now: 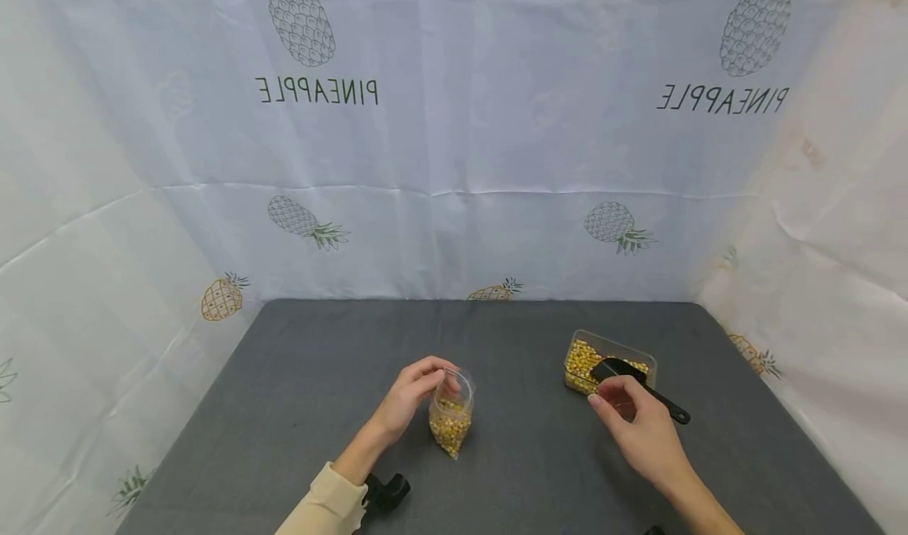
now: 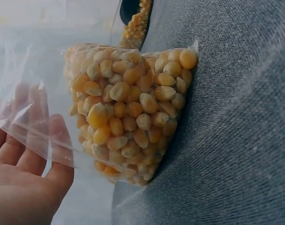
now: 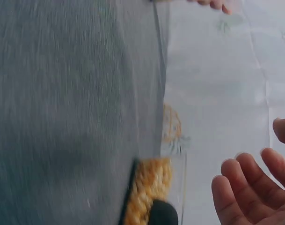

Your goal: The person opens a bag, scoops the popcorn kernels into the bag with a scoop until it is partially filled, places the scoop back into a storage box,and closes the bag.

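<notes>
My left hand [image 1: 406, 401] holds a clear plastic bag [image 1: 451, 423] by its upper edge, its mouth round and wide. Yellow corn kernels [image 2: 128, 112] fill the lower part, which tapers to a corner close over the table. Fingers [image 2: 34, 136] show through the film in the left wrist view. On the right, my right hand [image 1: 641, 432] hovers in front of a clear rectangular container [image 1: 615, 341] of corn, its fingers loosely bent around nothing. A black scoop [image 1: 619, 367] lies in that container, its handle sticking out over the near right side.
The grey table [image 1: 340, 346] reaches back to a pale curtain [image 1: 461, 141] printed with pineapples, which also hangs along both sides. A black device [image 1: 388, 492] sits at my left wrist, below the bag.
</notes>
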{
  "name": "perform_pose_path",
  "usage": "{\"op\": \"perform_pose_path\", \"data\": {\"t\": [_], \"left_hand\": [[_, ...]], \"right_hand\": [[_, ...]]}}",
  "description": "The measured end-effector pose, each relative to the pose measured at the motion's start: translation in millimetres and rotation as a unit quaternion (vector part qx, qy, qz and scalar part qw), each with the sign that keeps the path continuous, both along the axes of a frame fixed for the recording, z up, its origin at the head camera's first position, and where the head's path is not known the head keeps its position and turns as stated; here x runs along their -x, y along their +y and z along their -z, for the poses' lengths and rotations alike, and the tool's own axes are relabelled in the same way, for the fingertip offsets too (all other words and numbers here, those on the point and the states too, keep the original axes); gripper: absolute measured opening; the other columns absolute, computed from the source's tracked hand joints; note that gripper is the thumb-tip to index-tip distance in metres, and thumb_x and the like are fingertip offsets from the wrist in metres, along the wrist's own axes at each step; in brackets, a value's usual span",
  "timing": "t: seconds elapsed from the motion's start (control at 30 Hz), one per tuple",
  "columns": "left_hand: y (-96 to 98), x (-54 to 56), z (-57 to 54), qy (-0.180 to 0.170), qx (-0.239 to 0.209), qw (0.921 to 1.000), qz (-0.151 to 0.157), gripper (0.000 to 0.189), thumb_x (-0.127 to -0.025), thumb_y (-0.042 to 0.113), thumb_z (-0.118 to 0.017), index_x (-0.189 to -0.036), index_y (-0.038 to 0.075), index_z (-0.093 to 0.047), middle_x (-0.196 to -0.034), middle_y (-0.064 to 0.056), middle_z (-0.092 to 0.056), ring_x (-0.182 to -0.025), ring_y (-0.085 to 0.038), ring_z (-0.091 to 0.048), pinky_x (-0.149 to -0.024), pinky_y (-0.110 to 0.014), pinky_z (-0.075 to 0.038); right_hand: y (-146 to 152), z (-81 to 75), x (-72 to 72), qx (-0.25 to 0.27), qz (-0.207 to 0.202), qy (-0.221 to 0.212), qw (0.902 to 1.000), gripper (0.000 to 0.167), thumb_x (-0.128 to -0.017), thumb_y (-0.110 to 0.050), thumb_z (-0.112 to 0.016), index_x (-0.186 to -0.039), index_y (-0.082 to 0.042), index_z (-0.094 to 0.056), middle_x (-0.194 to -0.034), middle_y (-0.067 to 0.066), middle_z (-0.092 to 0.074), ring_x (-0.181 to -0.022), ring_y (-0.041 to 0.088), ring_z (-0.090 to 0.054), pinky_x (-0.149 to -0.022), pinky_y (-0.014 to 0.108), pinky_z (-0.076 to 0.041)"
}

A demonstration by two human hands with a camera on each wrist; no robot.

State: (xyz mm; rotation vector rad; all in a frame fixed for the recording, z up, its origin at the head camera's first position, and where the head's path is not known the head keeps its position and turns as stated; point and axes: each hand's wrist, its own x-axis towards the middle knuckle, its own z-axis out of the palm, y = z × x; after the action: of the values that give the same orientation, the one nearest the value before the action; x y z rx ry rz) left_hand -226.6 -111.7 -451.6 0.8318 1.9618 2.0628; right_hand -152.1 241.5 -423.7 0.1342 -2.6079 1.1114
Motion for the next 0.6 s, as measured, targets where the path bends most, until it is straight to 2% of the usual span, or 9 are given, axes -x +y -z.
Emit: {"op": "perform_pose_path", "data": {"t": [0.17,0.4,0.6], "left_hand": [[0.8,1.0,-1.6,-0.002,-0.003,0.9999,-0.017,0.032,-0.107,0.017,-0.052,-0.111,-0.013,-0.062,-0.096,-0.017,-0.069,-0.088,-0.021,-0.07,-0.086,-0.039,-0.056],[2.8,3.5,2.1,0.011,-0.002,0.9992,-0.04,0.028,-0.107,0.016,-0.054,-0.107,-0.01,-0.063,-0.089,-0.014,-0.069,-0.082,-0.018,-0.069,-0.08,-0.034,-0.055],[5.3,4.6,6.5,0.024,-0.005,0.9976,-0.065,0.024,-0.106,0.013,-0.055,-0.104,-0.01,-0.063,-0.086,-0.013,-0.068,-0.079,-0.015,-0.067,-0.077,-0.031,-0.055]], "right_hand": [[-16.9,5.1,-1.8,0.047,-0.031,-0.01,0.9984,0.015,-0.099,-0.023,-0.07,-0.11,-0.013,-0.067,-0.097,-0.005,-0.067,-0.083,0.005,-0.062,-0.075,0.028,-0.052],[-44.4,5.5,-5.0,0.102,-0.076,-0.019,0.9917,0.012,-0.098,-0.022,-0.071,-0.107,-0.015,-0.068,-0.095,-0.007,-0.066,-0.082,0.006,-0.063,-0.076,0.029,-0.053],[-64.9,7.3,-6.0,0.126,-0.105,-0.02,0.9862,0.012,-0.097,-0.022,-0.072,-0.106,-0.016,-0.069,-0.094,-0.007,-0.066,-0.082,0.008,-0.063,-0.076,0.029,-0.053]]}}
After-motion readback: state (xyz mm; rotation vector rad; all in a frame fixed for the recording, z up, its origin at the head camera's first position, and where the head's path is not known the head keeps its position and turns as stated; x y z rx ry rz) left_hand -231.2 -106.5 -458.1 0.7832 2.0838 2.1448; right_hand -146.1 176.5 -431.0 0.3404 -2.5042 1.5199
